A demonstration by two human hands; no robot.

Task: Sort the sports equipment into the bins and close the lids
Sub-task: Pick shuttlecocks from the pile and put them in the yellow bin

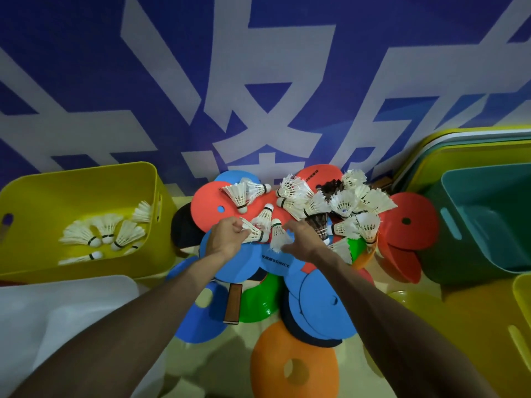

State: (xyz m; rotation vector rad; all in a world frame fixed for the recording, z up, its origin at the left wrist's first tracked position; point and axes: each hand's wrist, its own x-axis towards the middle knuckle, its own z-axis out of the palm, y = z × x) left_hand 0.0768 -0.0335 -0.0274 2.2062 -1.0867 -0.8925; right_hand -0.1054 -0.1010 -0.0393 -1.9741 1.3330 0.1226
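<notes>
Sorting is judged to be at an early stage. Several shuttlecocks (106,234) are already lodged in the yellow bin (86,170) on the left, while a far larger heap of shuttlecocks (344,205) lies unsorted on the coloured discs (319,305) in the middle. No contents are seen in the visible part of the teal bin (488,254) on the right. No bin is lidded, and stacked lids (459,145) are noted behind the teal bin. The left hand (225,239) is clamped on the feathers of one shuttlecock (254,232). The right hand (304,239) is arched over a neighbouring shuttlecock (278,237), and whether it has been grasped cannot be told. The pile is hemmed by the wall (86,81) behind and by bins on both sides. The yellow bin's rim stands near the left hand, with open air above it for a lift-over.
</notes>
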